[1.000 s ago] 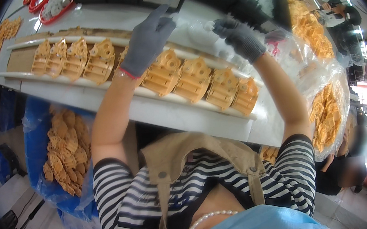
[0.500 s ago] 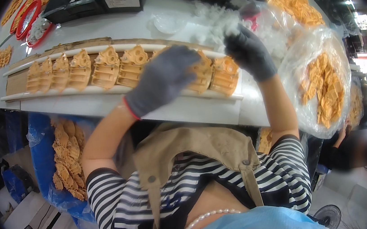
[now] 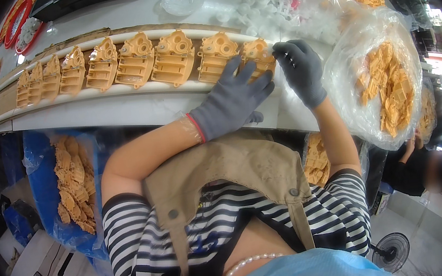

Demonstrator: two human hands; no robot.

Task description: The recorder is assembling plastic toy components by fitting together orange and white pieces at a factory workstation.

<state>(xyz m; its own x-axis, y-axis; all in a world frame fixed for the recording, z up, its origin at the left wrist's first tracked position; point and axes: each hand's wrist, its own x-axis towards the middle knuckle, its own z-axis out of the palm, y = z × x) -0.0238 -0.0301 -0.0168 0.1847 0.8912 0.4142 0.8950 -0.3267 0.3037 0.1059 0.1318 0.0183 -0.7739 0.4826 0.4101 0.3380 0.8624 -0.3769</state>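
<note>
My left hand [image 3: 235, 97], in a grey glove with a red cuff, has its fingers spread across the lower edge of the rightmost orange plastic housing [image 3: 256, 53]. Just right of that housing, my right hand [image 3: 302, 73], also gloved in grey, is closed in a pinch. Small white bits show between its fingers, too small to identify. Several more orange housings [image 3: 173, 60] stand in a row to the left, each with round recesses at the top and slots below. They rest between two white rails [image 3: 134, 90] on a strip of cardboard [image 3: 7, 101].
Loose whitish translucent plastic pieces [image 3: 252, 6] lie behind the row, near a clear round dish [image 3: 178, 4]. Clear bags of orange parts [image 3: 387, 86] stand at the right; a blue bag [image 3: 41, 185] holds more at lower left. Another person [image 3: 418, 170] is at far right.
My left hand has moved right along the row to the end housing, its fingers spreading. My right hand has come away from the loose white pieces. The whole view has shifted.
</note>
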